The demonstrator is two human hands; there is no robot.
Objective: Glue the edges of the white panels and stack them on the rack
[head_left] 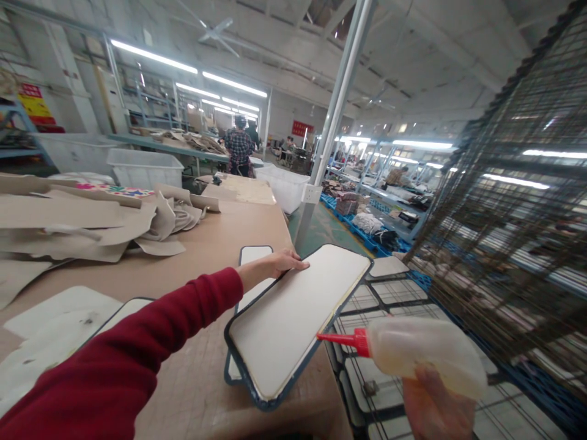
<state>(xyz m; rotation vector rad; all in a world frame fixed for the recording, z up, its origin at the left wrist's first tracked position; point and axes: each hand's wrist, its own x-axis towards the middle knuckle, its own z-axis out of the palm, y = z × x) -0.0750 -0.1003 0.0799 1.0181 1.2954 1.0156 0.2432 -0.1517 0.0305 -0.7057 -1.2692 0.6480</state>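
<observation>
My left hand (287,263) grips the far left edge of a white rounded panel with a dark blue rim (293,318), thumb on top, holding it tilted over the table. My right hand (435,397) is wrapped round a translucent squeeze bottle (422,351) with yellowish liquid inside. The bottle's red nozzle (343,339) points left, its tip at the panel's right edge, where a yellowish line runs along the rim. Underneath lies another white panel with a blue rim (254,253), partly hidden by the held one and my left hand.
Beige sheet pieces (92,220) pile up on the brown-covered table (220,238) at left. To the right, a wire rack (380,318) bears several similar panels, with an upright mesh rack (513,214) behind. A metal post (328,122), white bins (144,168) and a person (239,146) are farther back.
</observation>
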